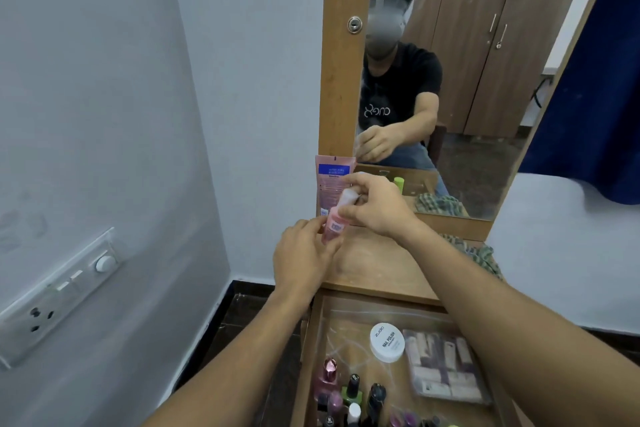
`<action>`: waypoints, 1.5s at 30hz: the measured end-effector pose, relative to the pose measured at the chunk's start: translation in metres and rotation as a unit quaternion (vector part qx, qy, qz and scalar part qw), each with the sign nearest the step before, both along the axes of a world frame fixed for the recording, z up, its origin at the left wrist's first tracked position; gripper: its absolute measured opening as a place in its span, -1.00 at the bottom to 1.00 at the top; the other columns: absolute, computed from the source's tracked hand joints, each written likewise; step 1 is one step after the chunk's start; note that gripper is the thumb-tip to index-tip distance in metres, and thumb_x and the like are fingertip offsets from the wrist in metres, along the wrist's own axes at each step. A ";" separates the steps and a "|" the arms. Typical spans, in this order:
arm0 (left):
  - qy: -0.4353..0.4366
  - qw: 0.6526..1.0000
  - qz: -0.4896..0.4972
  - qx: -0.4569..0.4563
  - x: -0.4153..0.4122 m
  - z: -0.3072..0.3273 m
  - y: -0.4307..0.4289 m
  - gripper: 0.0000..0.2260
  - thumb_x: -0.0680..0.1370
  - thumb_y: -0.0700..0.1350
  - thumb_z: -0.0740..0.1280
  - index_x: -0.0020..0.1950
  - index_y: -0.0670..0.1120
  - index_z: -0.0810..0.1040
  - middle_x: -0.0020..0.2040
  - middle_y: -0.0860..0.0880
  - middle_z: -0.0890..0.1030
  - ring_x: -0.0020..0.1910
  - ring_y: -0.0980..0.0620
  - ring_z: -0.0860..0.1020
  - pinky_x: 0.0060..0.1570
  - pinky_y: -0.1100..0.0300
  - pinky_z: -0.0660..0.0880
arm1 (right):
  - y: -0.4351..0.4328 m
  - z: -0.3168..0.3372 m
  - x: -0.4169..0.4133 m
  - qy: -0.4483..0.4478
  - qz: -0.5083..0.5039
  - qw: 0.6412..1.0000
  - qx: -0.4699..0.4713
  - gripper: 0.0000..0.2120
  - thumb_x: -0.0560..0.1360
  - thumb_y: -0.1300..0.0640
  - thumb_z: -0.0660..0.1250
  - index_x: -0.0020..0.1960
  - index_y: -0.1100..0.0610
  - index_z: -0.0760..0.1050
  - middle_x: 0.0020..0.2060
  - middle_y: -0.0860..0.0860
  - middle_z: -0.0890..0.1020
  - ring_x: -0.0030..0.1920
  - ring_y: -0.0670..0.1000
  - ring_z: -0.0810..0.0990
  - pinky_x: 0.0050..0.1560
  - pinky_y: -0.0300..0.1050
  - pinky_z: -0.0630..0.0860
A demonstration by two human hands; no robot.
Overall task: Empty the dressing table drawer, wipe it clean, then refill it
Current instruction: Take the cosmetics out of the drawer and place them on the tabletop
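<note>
Both hands meet over the left end of the dressing table top (381, 263). My left hand (304, 256) holds the lower part of a small pink bottle (333, 226). My right hand (374, 204) grips the bottle's white top from above. A pink tube (329, 184) stands upright just behind them against the mirror frame. Below, the wooden drawer (311, 350) is pulled open and holds several nail polish bottles (349, 392), a round white nail polish remover tub (387, 341) and a clear packet of small sticks (445, 367).
A tall mirror (467, 80) backs the table and reflects a seated person. A checked cloth (479, 256) lies at the table's right end. A wall switch and socket plate (59, 295) is on the left wall. Dark floor lies left of the drawer.
</note>
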State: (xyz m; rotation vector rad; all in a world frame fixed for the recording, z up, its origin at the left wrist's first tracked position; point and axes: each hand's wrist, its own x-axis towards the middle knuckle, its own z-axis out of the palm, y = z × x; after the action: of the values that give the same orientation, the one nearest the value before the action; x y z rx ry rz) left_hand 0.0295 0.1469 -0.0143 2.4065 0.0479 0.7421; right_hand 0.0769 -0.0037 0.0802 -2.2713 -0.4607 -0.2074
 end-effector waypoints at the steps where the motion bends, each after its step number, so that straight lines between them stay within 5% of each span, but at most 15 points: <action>1: 0.001 1.000 0.012 -0.007 0.004 -0.003 -0.002 -0.61 0.52 0.28 0.39 0.23 0.10 0.62 0.01 0.07 0.64 0.00 0.01 0.57 -0.08 0.08 0.53 | 0.004 -0.003 0.004 0.007 -0.003 1.000 0.001 -0.40 0.38 0.19 0.58 0.38 0.03 0.51 0.10 -0.05 0.66 0.01 -0.05 0.64 0.12 -0.02 0.63; 6: 0.018 0.999 0.044 -0.021 0.019 -0.022 -0.011 -0.62 0.51 0.33 0.33 0.06 0.06 0.63 -0.12 0.07 0.62 -0.14 0.02 0.59 -0.17 0.09 0.54 | 0.016 -0.030 0.018 0.031 -0.022 0.999 0.033 -0.53 0.38 0.21 0.58 0.26 0.04 0.57 -0.04 -0.13 0.66 -0.06 -0.15 0.63 0.08 -0.09 0.64; 10: 0.009 0.997 0.064 -0.040 0.027 -0.030 -0.011 -0.70 0.52 0.26 0.36 -0.01 0.04 0.62 -0.18 0.05 0.60 -0.20 -0.02 0.58 -0.25 0.14 0.34 | 0.018 -0.051 0.022 0.010 -0.054 0.998 0.039 -0.61 0.36 0.06 0.63 0.14 -0.02 0.62 -0.13 -0.18 0.68 -0.13 -0.20 0.63 -0.07 -0.21 0.59; 22: -0.003 0.998 0.063 -0.028 0.041 -0.038 -0.010 -0.82 0.58 0.07 0.40 0.13 0.03 0.64 -0.11 0.00 0.63 -0.15 -0.04 0.59 -0.23 0.15 0.36 | 0.028 -0.082 0.028 -0.004 -0.092 0.995 0.048 -0.66 0.44 0.03 0.57 0.19 0.03 0.66 -0.04 -0.10 0.73 -0.06 -0.10 0.67 0.07 -0.01 0.65; 33: 0.017 0.998 0.061 -0.019 0.037 -0.037 -0.010 -0.78 0.58 0.07 0.41 0.11 -0.03 0.64 -0.09 -0.05 0.65 -0.10 -0.09 0.60 -0.16 0.08 0.46 | 0.016 -0.085 0.016 -0.014 -0.110 0.992 0.061 -0.66 0.40 -0.02 0.60 0.13 0.03 0.67 -0.11 -0.14 0.70 -0.11 -0.18 0.65 0.01 -0.21 0.61; 37: 0.028 0.997 0.043 -0.050 0.027 -0.036 -0.005 -0.77 0.56 0.08 0.43 0.11 -0.03 0.65 -0.03 -0.03 0.68 -0.04 -0.07 0.62 -0.07 0.06 0.48 | -0.020 -0.090 -0.017 -0.021 -0.110 0.991 0.070 -0.79 0.38 0.02 0.57 -0.01 -0.06 0.66 -0.24 -0.19 0.67 -0.24 -0.24 0.62 -0.18 -0.43 0.48; 40: 0.013 0.992 0.029 -0.120 0.012 -0.037 -0.003 -0.75 0.57 0.02 0.43 0.20 -0.05 0.65 0.02 -0.01 0.71 -0.03 -0.01 0.65 0.03 0.08 0.54 | -0.046 -0.109 -0.055 0.027 -0.088 0.994 0.051 -0.85 0.42 0.10 0.52 -0.05 -0.08 0.63 -0.27 -0.18 0.67 -0.30 -0.25 0.58 -0.18 -0.35 0.49; 45: 0.005 0.969 0.034 -0.246 -0.017 -0.035 -0.010 -0.70 0.63 0.01 0.36 0.32 -0.07 0.62 0.05 0.14 0.65 -0.01 0.20 0.59 0.09 0.32 0.51 | -0.041 -0.125 -0.106 0.114 0.062 0.988 -0.084 -0.75 0.40 0.01 0.54 0.07 0.00 0.69 -0.24 -0.21 0.67 -0.28 -0.37 0.55 -0.18 -0.49 0.40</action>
State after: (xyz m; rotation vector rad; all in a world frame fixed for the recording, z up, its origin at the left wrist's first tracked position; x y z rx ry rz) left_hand 0.0126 0.1367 -0.0491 1.9414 0.2850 0.6581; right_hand -0.0286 -0.0451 -0.0446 -2.3841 -0.5113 0.1597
